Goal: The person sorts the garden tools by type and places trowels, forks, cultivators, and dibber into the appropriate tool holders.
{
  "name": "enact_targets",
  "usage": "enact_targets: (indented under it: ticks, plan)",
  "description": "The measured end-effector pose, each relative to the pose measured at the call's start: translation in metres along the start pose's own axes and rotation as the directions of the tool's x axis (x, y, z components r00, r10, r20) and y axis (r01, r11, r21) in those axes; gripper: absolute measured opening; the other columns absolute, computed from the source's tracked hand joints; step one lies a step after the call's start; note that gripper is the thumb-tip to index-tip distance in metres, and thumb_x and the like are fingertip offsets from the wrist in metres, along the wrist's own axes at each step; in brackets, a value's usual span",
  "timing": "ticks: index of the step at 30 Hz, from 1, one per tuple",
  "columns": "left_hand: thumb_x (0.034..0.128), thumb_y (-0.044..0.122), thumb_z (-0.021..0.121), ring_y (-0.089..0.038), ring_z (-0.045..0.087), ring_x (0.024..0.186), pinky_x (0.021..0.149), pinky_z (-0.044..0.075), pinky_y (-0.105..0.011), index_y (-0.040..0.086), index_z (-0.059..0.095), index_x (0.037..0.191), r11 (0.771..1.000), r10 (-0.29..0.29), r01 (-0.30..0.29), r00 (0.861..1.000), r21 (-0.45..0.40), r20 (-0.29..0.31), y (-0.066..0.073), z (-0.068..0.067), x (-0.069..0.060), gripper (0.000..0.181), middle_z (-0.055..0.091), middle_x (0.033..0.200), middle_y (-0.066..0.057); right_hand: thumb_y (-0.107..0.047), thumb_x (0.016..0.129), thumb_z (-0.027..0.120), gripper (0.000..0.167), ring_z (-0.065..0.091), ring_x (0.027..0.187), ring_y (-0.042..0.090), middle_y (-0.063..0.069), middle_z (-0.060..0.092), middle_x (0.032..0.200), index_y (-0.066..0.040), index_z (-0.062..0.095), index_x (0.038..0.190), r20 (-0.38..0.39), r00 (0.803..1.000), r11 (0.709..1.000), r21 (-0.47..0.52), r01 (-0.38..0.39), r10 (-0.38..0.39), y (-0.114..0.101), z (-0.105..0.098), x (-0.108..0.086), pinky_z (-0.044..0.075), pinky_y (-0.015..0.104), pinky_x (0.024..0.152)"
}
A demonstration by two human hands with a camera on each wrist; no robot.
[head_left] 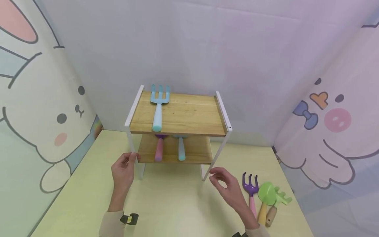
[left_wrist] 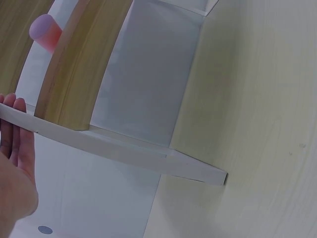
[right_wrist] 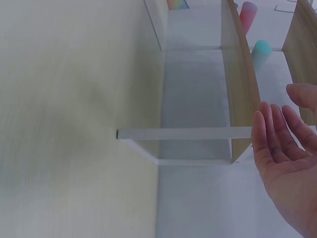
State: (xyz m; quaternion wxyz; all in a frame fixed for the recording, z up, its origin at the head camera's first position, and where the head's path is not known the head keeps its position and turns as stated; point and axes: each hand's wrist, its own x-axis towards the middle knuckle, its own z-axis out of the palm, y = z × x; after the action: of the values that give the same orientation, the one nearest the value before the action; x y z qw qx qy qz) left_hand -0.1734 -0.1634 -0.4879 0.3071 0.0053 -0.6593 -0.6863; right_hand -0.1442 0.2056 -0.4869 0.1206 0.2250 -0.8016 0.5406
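A two-tier shelf with wooden boards (head_left: 189, 112) and white metal side frames stands on the table. My left hand (head_left: 122, 172) holds its left front post, with the fingers (left_wrist: 17, 129) passing behind the white bar (left_wrist: 124, 151). Beside the right post, my right hand (head_left: 229, 189) is open, its fingers loosely bent and the thumb apart; the right wrist view has its fingertips close to the post (right_wrist: 188, 133), contact unclear. A light blue fork (head_left: 158, 115) lies on the top board. On the lower board are a pink-handled tool (head_left: 159, 149) and a light blue-handled tool (head_left: 181, 149), their heads partly hidden.
At the right on the yellowish table (head_left: 171, 204) lie a purple fork with a pink handle (head_left: 250, 189), a green shovel with a yellow handle (head_left: 267, 194) and a green rake (head_left: 281, 198). Curtains (head_left: 189, 49) with cartoon animals enclose the back and sides.
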Motion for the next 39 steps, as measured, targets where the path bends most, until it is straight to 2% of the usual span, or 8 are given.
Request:
enact_targets:
  ticks: [2,6,13,22,26,29,36,39]
  plan:
    - [0.0997,-0.008,0.06,-0.003,0.071,0.081,0.084,0.054,-0.014,-0.018,0.065,0.092,1.0,-0.004,0.004,1.0,0.014,-0.004,-0.008,-0.002,0.001,0.013,0.074,0.083,0.0,0.011,0.091,0.07,0.027,0.069,0.091,0.023,0.013,0.07,0.109,0.005,0.065,0.116,-0.017,1.0,1.0,-0.013,-0.003,0.002,0.0,-0.002,-0.004,0.057,0.025,0.087]
    - [0.0995,-0.006,0.062,-0.004,0.072,0.082,0.086,0.054,-0.015,-0.015,0.067,0.092,1.0,0.013,-0.013,1.0,0.017,0.002,-0.012,-0.003,0.001,0.013,0.074,0.084,0.003,0.01,0.091,0.07,0.029,0.069,0.093,0.019,0.01,0.07,0.111,0.002,0.065,0.119,-0.038,0.999,1.0,-0.027,-0.007,0.006,0.012,-0.008,-0.012,0.056,0.023,0.087]
    - [0.0997,-0.005,0.062,-0.004,0.072,0.082,0.085,0.054,-0.015,-0.015,0.067,0.094,1.0,0.014,-0.014,1.0,0.009,0.01,-0.012,-0.003,0.002,0.012,0.074,0.084,0.006,0.007,0.091,0.072,0.033,0.07,0.094,0.02,0.008,0.07,0.115,-0.002,0.066,0.123,-0.059,0.998,0.998,-0.046,-0.035,0.033,0.031,-0.022,-0.026,0.055,0.021,0.088]
    - [0.1005,-0.004,0.062,-0.004,0.072,0.082,0.085,0.054,-0.015,-0.015,0.067,0.094,1.0,0.017,-0.017,1.0,0.016,0.007,-0.013,-0.003,0.002,0.014,0.075,0.085,0.005,-0.002,0.095,0.072,0.027,0.07,0.096,0.02,0.005,0.07,0.115,-0.005,0.066,0.121,-0.077,0.989,0.986,-0.102,-0.13,0.123,0.037,-0.035,-0.041,0.054,0.019,0.089]
    - [0.1004,-0.004,0.062,-0.004,0.072,0.082,0.086,0.054,-0.015,-0.015,0.067,0.093,1.0,0.003,-0.003,1.0,0.02,-0.003,-0.012,-0.003,0.002,0.014,0.074,0.084,0.006,-0.003,0.096,0.072,0.028,0.07,0.097,0.016,0.009,0.07,0.115,-0.004,0.066,0.123,-0.091,0.985,0.979,-0.124,-0.16,0.15,0.04,-0.039,-0.047,0.054,0.018,0.089]
    - [0.0998,-0.007,0.061,-0.003,0.072,0.081,0.085,0.054,-0.014,-0.017,0.066,0.093,1.0,0.001,-0.001,1.0,0.016,-0.006,-0.009,-0.002,0.002,0.013,0.075,0.083,0.004,-0.001,0.095,0.072,0.03,0.069,0.098,0.014,0.01,0.07,0.115,-0.004,0.066,0.123,-0.108,0.982,0.977,-0.131,-0.168,0.155,0.043,-0.043,-0.052,0.054,0.019,0.088]
    - [0.1,-0.007,0.061,-0.002,0.071,0.081,0.083,0.053,-0.012,-0.021,0.063,0.092,1.0,0.012,-0.012,1.0,0.01,0.004,0.016,0.002,-0.001,0.016,0.075,0.082,0.003,-0.004,0.094,0.074,0.034,0.068,0.099,0.012,0.006,0.07,0.118,-0.005,0.064,0.127,-0.148,0.968,0.961,-0.161,-0.224,0.201,0.049,-0.053,-0.063,0.054,0.019,0.089]
    - [0.0997,-0.008,0.061,-0.003,0.072,0.08,0.082,0.053,-0.012,-0.021,0.062,0.091,1.0,0.011,-0.011,1.0,-0.013,0.003,0.016,0.003,-0.002,0.016,0.075,0.082,0.002,-0.005,0.095,0.074,0.035,0.068,0.099,0.012,0.005,0.069,0.119,-0.004,0.064,0.128,-0.165,0.958,0.95,-0.171,-0.262,0.235,0.054,-0.058,-0.067,0.054,0.019,0.089]
